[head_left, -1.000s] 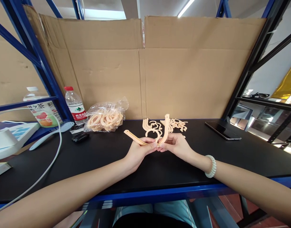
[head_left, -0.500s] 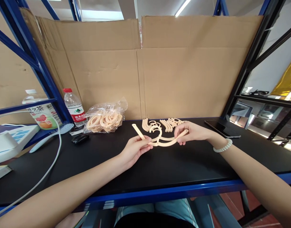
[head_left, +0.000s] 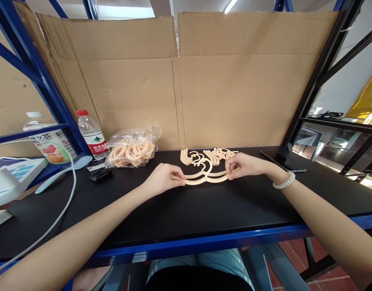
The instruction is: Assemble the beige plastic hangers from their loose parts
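A beige clothes hanger (head_left: pixel 195 182) with curved arms and a hook is held low over the black tabletop, its hook pointing toward the back. My left hand (head_left: pixel 165 178) pinches its left arm near the end, and the fingers cover the tip. At the other side my right hand (head_left: pixel 245 165) grips the right arm between thumb and fingers. Just behind the held arms runs another beige curved bar (head_left: pixel 218 174); whether it belongs to the same hanger I cannot tell. Beyond the hook lie several loose beige curved arms (head_left: pixel 210 157) and small hooks.
A clear plastic bag (head_left: pixel 133 149) of beige pieces stands left of the hands, with a red-capped water bottle (head_left: pixel 93 135) behind it. A black mouse-like object (head_left: pixel 100 174) and a white cable (head_left: pixel 71 194) are at left. A dark phone (head_left: pixel 281 161) lies right. Cardboard (head_left: pixel 234 93) walls the back.
My left hand has moved left and slightly up along the hanger to its left end. The left arm, which stuck up at an angle, now lies level with the right one.
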`<state>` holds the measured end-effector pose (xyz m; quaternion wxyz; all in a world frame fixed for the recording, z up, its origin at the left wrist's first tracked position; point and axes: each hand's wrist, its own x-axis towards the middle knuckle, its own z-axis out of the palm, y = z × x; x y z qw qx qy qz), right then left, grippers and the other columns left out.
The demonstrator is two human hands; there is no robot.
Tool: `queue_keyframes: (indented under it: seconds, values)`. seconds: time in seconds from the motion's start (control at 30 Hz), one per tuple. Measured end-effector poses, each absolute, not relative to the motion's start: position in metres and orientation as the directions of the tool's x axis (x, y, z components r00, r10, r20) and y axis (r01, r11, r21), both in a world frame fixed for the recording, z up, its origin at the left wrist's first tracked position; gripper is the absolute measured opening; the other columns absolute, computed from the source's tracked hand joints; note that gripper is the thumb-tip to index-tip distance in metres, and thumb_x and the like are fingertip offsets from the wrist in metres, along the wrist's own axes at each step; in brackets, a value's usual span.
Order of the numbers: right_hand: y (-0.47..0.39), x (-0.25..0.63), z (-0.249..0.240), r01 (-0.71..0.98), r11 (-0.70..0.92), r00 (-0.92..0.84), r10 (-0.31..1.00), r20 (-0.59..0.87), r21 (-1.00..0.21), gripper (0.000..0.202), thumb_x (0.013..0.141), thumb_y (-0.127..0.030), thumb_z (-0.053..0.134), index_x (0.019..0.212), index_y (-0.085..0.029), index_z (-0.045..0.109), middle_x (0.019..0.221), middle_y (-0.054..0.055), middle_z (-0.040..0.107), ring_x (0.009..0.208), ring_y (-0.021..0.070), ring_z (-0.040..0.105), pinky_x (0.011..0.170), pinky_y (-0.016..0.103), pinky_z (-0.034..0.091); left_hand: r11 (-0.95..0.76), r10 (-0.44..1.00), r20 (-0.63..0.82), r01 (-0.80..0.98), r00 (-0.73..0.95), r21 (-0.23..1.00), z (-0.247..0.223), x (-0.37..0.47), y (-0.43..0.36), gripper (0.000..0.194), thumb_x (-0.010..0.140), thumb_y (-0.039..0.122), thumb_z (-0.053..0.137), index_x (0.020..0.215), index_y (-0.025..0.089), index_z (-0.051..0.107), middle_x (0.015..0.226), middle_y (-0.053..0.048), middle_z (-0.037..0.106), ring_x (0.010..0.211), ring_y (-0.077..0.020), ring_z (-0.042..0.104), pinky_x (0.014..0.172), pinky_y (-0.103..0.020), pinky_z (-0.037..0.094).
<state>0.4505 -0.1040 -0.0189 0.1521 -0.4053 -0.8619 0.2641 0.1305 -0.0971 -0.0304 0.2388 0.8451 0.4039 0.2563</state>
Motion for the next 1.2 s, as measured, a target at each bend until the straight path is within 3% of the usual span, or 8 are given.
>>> queue_keyframes:
  seconds: [0.13,0.27,0.4,0.57,0.87,1.0,1.2]
  values:
    - [-0.104,0.450,-0.020,0.653,0.559,-0.623,0.780,0.058,-0.511,0.020,0.073,-0.035,0.068,0.072,-0.016,0.062,0.068,0.000,0.065,0.062,0.0130,0.058,0.057,0.023,0.040,-0.685,0.724,0.268,0.710,0.636,0.164,-0.025,0.130,-0.102,0.005,0.071,0.028,0.072,0.074,0.024,0.070,0.075,0.001,0.070,0.070,-0.0165,0.063,0.059,-0.022,0.037]
    - [-0.104,0.447,-0.023,0.684,0.603,-0.632,0.771,0.081,-0.410,0.022,0.074,-0.038,0.068,0.071,-0.016,0.066,0.071,0.001,0.063,0.063,0.0130,0.055,0.059,0.024,0.039,-0.711,0.687,0.239,0.702,0.687,0.026,-0.024,0.129,-0.105,0.007,0.078,0.031,0.068,0.076,0.024,0.069,0.081,0.003,0.068,0.072,-0.0150,0.061,0.057,-0.022,0.034]
    - [-0.101,0.446,-0.027,0.653,0.669,-0.677,0.726,0.122,-0.356,0.027,0.075,-0.044,0.068,0.071,-0.017,0.068,0.081,0.004,0.062,0.075,0.0160,0.055,0.069,0.027,0.041,-0.710,0.680,0.248,0.704,0.689,-0.009,-0.025,0.129,-0.105,0.011,0.081,0.033,0.065,0.079,0.023,0.069,0.093,0.002,0.066,0.077,-0.0140,0.061,0.059,-0.022,0.036]
    - [-0.098,0.447,-0.029,0.646,0.706,-0.693,0.702,0.164,-0.292,0.023,0.077,-0.040,0.067,0.071,-0.018,0.068,0.084,0.004,0.061,0.085,0.0193,0.054,0.079,0.030,0.039,-0.697,0.672,0.281,0.713,0.685,-0.072,-0.029,0.130,-0.105,0.011,0.083,0.030,0.061,0.080,0.022,0.068,0.093,0.000,0.064,0.087,-0.0167,0.060,0.059,-0.023,0.037]
    - [-0.102,0.443,-0.030,0.721,0.638,-0.616,0.769,0.171,-0.271,0.007,0.074,-0.022,0.062,0.080,-0.017,0.061,0.084,0.003,0.061,0.077,0.0168,0.054,0.069,0.027,0.039,-0.625,0.710,0.303,0.767,0.635,-0.144,-0.033,0.131,-0.106,0.011,0.085,0.022,0.054,0.091,0.022,0.063,0.091,-0.002,0.066,0.089,-0.0202,0.061,0.060,-0.025,0.040]
    - [-0.099,0.447,-0.032,0.733,0.620,-0.600,0.783,0.166,-0.280,0.010,0.073,-0.020,0.061,0.083,-0.017,0.060,0.084,0.003,0.062,0.077,0.0168,0.055,0.068,0.027,0.041,-0.645,0.705,0.309,0.758,0.638,-0.093,-0.036,0.130,-0.102,0.016,0.083,0.020,0.054,0.096,0.022,0.061,0.096,-0.002,0.065,0.093,-0.0205,0.061,0.068,-0.026,0.045]
    - [-0.097,0.456,-0.030,0.769,0.564,-0.553,0.823,0.131,-0.301,0.024,0.075,-0.029,0.062,0.094,-0.015,0.063,0.092,0.008,0.064,0.082,0.0195,0.057,0.071,0.030,0.045,-0.732,0.673,0.292,0.669,0.679,0.130,-0.037,0.119,-0.085,0.028,0.081,0.020,0.056,0.108,0.022,0.063,0.113,-0.004,0.062,0.100,-0.0207,0.059,0.080,-0.028,0.046]
